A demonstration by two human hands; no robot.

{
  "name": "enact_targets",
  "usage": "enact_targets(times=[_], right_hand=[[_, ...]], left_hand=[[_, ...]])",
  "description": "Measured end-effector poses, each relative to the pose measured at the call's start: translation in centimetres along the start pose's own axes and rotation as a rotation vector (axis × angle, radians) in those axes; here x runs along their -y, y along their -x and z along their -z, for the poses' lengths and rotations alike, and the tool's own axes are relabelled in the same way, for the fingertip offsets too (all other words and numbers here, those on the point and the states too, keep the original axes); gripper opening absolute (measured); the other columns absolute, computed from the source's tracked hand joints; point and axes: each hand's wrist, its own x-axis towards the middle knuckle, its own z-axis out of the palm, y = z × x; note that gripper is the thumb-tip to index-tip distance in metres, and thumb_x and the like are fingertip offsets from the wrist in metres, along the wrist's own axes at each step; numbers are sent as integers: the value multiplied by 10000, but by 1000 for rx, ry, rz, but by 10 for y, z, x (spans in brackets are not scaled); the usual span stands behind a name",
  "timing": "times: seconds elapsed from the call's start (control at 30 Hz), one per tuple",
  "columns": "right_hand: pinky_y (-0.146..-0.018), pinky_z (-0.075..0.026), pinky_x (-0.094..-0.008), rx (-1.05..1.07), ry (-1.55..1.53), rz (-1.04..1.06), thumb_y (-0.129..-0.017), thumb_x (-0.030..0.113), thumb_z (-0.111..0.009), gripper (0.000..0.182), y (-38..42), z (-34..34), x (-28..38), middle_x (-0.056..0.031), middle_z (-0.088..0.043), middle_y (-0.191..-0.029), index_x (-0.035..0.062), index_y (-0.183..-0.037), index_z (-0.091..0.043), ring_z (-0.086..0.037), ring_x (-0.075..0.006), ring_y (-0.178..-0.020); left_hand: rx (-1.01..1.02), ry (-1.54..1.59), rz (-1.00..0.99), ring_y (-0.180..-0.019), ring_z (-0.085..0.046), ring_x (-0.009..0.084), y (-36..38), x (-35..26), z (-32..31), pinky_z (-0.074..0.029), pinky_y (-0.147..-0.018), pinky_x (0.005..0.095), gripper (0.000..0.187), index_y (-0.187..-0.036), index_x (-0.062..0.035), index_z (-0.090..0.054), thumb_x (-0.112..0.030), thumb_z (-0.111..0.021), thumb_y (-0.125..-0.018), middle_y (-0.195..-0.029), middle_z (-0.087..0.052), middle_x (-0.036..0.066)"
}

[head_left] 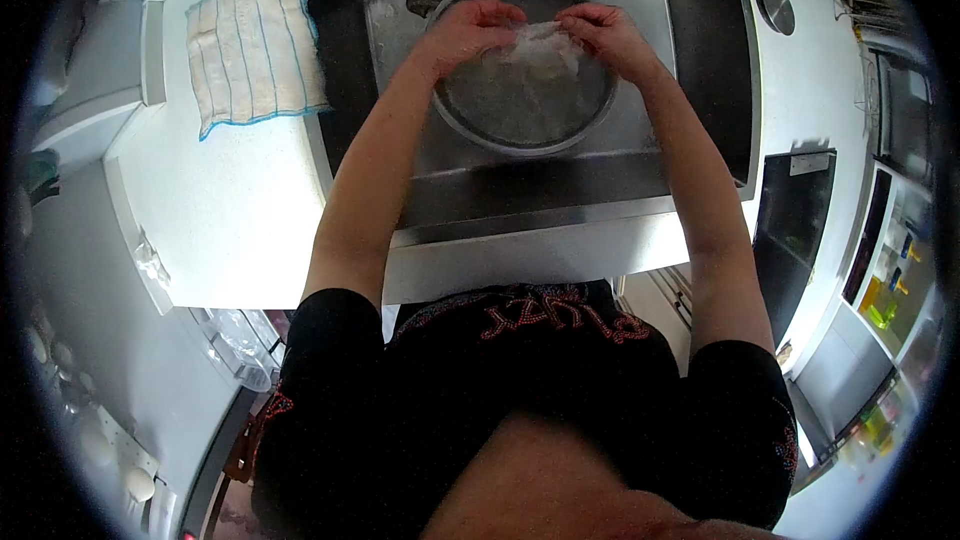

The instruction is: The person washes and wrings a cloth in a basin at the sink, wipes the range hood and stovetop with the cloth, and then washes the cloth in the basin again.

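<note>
A round metal bowl stands in the steel sink in front of me. Over the bowl, both hands grip a pale, translucent, crumpled piece of material; I cannot tell what it is. My left hand pinches its left side and my right hand pinches its right side, fingers curled in toward each other. The bowl's inside looks wet and greyish.
A white cloth with blue edging lies on the white counter left of the sink. A round metal fitting sits on the counter to the right. A dark panel and shelves lie lower right.
</note>
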Motion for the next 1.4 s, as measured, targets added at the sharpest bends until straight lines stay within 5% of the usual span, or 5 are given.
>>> enact_targets(times=[0.3, 0.67, 0.9, 1.3, 1.4], right_hand=[[-673, -459, -279, -171, 576, 131, -784, 140, -581, 214, -26, -2, -38, -54, -613, -824, 62, -983, -584, -568, -136, -739], [-580, -457, -299, -330, 180, -125, -809, 183, -523, 230, -57, -28, -85, -48, -574, -747, 14, -957, -570, -532, -143, -629], [-495, -456, -256, -240, 277, -75, -820, 153, -513, 210, -35, -16, -54, -35, -557, -759, 29, -988, -541, -514, -109, -575], [-622, -481, -248, -160, 68, -175, -847, 130, -486, 161, -14, 26, -31, -45, -580, -841, 82, -955, -595, -545, -109, -668], [-673, -484, -268, -82, 382, -213, -858, 143, -478, 174, -6, 23, -12, -53, -591, -867, 91, -961, -608, -558, -124, -701]], left_hand=[[-126, -276, -19, -766, -565, 140, -20, 37, -6, -451, -703, 276, 289, -976, -103, -609, -106, -618, -687, -852, -607, 44], [-202, -829, 50, -841, -587, 249, -43, 72, -9, -462, -732, 370, 288, -939, -169, -626, -308, -612, -688, -916, -619, 67], [-406, -688, 39, -863, -564, 264, -43, 64, -8, -454, -733, 375, 221, -902, -173, -627, -257, -600, -699, -918, -589, 78], [-378, -941, -191, -831, -554, 256, -38, 99, 2, -452, -721, 373, 100, -798, -125, -624, -108, -581, -709, -868, -549, 75], [-399, -1084, -137, -842, -551, 252, -33, 97, -2, -455, -726, 374, 104, -815, -125, -621, -127, -560, -732, -884, -551, 81]])
